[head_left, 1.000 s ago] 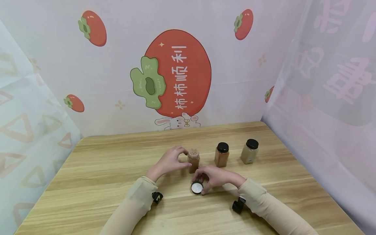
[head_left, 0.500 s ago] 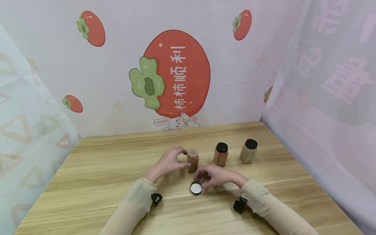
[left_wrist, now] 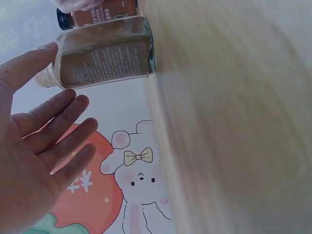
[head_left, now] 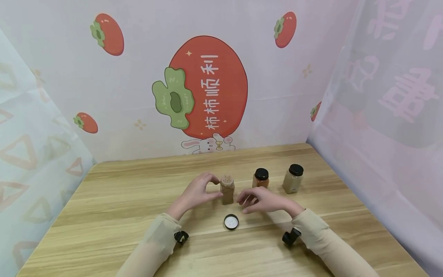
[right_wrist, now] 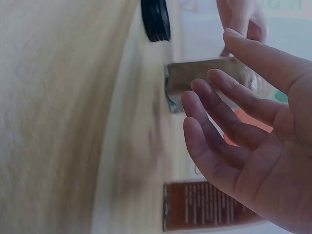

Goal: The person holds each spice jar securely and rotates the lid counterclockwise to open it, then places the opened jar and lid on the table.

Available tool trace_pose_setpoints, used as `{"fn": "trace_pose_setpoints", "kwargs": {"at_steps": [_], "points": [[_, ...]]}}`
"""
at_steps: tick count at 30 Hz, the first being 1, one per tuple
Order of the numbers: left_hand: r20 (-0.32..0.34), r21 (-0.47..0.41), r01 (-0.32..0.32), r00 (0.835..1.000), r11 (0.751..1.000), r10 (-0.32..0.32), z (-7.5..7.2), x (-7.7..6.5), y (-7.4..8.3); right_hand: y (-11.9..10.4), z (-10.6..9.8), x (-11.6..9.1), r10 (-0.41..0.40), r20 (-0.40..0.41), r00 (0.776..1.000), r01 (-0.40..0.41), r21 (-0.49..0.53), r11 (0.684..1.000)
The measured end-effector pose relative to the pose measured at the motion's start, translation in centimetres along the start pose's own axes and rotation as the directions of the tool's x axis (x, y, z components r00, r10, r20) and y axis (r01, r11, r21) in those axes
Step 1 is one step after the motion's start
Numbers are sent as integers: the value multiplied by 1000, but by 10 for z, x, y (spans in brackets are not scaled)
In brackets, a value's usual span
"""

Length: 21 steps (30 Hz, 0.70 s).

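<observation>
A square glass spice jar of brown powder stands upright on the table, its lid off and a perforated shaker top showing. My left hand is at its left side, thumb and fingers spread and relaxed around it without gripping; the left wrist view shows the fingertips right beside the jar. In front of the jar lies a black screw lid, white inside facing up. My right hand hovers to the right of jar and lid with loosely bent fingers, holding nothing. In the right wrist view the lid is apart from it.
Behind the right hand stands a black-capped jar of orange-red powder, partly hidden by that hand. Farther right is another black-capped jar with beige powder. A printed cloth hangs along the back edge of the wooden table.
My right hand has left the lid and moved up and to the right, now overlapping the orange-red jar. The left hand has drawn slightly back from the brown jar. The lid stays put.
</observation>
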<state>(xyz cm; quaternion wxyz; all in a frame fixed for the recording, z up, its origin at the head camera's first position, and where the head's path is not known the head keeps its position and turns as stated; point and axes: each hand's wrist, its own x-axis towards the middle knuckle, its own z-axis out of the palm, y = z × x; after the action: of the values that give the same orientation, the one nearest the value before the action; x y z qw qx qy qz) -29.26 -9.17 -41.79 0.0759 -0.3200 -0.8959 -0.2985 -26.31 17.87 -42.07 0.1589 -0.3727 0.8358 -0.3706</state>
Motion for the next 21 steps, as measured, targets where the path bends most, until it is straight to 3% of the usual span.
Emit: {"fn": "trace_pose_setpoints", "kwargs": {"at_steps": [9, 21], "points": [[-12, -1, -78, 997, 997, 77, -5, -8, 8, -3, -14, -16, 53, -30, 998, -52, 20, 998], [-12, 4, -177, 984, 984, 177, -8, -12, 24, 8, -26, -39, 81, -90, 993, -85, -40, 996]]}}
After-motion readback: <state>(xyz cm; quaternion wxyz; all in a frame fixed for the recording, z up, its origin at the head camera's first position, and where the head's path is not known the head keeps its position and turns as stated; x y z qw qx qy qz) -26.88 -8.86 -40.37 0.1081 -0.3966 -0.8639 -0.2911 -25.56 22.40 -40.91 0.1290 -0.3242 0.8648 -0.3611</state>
